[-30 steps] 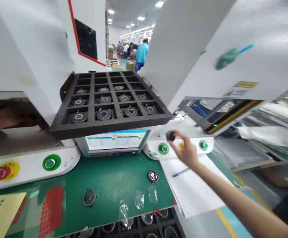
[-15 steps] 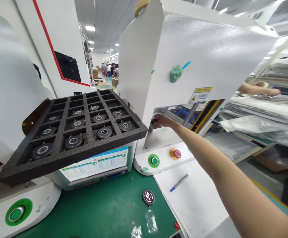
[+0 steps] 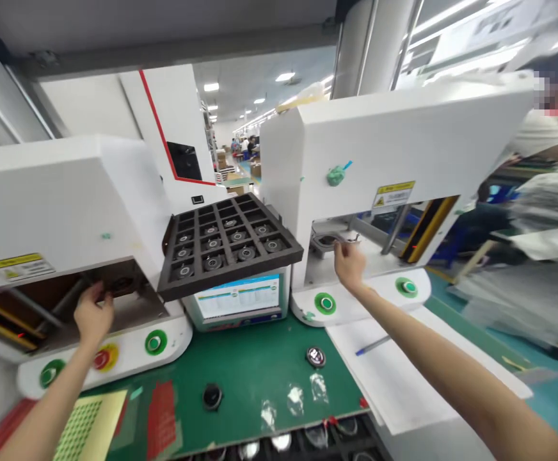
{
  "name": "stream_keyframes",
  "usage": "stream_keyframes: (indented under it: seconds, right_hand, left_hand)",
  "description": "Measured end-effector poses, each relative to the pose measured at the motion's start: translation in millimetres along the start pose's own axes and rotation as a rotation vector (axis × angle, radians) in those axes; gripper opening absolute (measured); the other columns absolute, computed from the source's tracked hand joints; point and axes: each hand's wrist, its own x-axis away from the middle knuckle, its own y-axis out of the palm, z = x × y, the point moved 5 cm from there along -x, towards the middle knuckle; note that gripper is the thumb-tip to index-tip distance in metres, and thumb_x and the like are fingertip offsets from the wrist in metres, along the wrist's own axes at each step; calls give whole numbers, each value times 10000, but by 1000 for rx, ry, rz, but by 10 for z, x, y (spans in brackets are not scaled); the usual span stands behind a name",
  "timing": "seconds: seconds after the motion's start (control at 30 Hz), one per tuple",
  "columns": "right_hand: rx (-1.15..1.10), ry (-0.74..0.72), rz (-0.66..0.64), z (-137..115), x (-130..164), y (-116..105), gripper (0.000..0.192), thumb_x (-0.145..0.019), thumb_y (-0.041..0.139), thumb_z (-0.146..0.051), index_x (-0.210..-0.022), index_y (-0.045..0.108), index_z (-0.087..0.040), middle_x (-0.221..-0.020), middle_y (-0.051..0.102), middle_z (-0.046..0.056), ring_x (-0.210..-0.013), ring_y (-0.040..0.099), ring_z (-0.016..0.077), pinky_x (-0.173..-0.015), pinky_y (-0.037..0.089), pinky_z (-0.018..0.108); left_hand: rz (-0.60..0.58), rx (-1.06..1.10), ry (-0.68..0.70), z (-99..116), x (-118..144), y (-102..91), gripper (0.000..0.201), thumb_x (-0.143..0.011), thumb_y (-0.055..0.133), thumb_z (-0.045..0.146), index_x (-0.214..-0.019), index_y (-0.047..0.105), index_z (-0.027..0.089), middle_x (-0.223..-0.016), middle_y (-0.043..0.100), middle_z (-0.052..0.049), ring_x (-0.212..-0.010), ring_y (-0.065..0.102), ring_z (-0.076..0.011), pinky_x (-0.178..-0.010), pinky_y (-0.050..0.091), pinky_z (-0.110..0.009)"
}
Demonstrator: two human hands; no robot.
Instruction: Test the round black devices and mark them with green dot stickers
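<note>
Along the bottom edge of the frame, a dark tray (image 3: 308, 442) of round parts peeks out under the green worktop (image 3: 250, 365). On the worktop lie two loose round parts (image 3: 212, 396) and (image 3: 316, 356), with small clear bags (image 3: 294, 400) near them. A blue pen (image 3: 372, 345) rests on white paper (image 3: 404, 378) at lower right.

Farther in, the left hand (image 3: 93, 314) reaches into the opening of the left white machine (image 3: 58, 205), fingers curled at a dark round part (image 3: 121, 283); whether they grip it cannot be told. The right hand (image 3: 349, 264) sits at the right machine's (image 3: 394, 141) opening, fingers loosely bent just beside a round fixture (image 3: 327, 241).

Between the machines, a black foam tray (image 3: 228, 240) of speakers tilts above a lit screen (image 3: 238, 297).
</note>
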Motion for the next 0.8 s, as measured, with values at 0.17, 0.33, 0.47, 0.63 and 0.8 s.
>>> stream_keyframes:
  seconds: [0.17, 0.33, 0.47, 0.63, 0.8]
  right_hand:
    - [-104, 94, -334, -276, 1414, 1099, 271, -951, 581, -369, -1098, 621, -144, -1034, 655, 50, -846, 656, 164, -726, 576, 327]
    - [-78, 109, -521, -667, 1886, 1726, 297, -951, 581, -357, -1174, 602, -162, -1163, 628, 74, -974, 642, 202, -829, 563, 388]
    - [-5, 112, -542, -736, 1869, 1757, 295, -953, 577, -355, -1188, 601, -179, -1213, 611, 82, -1030, 626, 214, -877, 545, 409]
    - [-1, 114, -542, -875, 1895, 1643, 308, -952, 580, -350, -1204, 590, -174, -1224, 605, 92, -1036, 624, 212, -883, 543, 420]
    - [-182, 44, -567, -1191, 2189, 1229, 289, -949, 584, -366, -1149, 611, -158, -1132, 637, 64, -950, 645, 195, -818, 561, 379]
  left_hand:
    - [-477, 100, 111, 203, 1317, 132, 158, -824, 511, 254, -762, 657, 250, -771, 704, -9, -746, 689, -222, -719, 582, -354]
    - [-850, 179, 226, 650, 2283, 345, 402, -663, 663, 156, -1044, 713, 273, -1179, 684, -60, -1133, 617, -274, -991, 515, -431]
    - [-902, 201, 126, 637, 2386, 458, 406, -745, 544, 88, -1076, 708, 255, -1254, 631, -102, -1209, 557, -305, -1050, 440, -532]
    - [-877, 366, -87, 626, 2310, 532, 297, -760, 553, 165, -1009, 701, 235, -1135, 661, -117, -1164, 574, -337, -1068, 385, -597]
    - [-826, 652, -380, 788, 2421, 214, 443, -913, 389, 455, -1164, 619, 172, -1085, 693, -172, -911, 711, -292, -833, 577, -501]
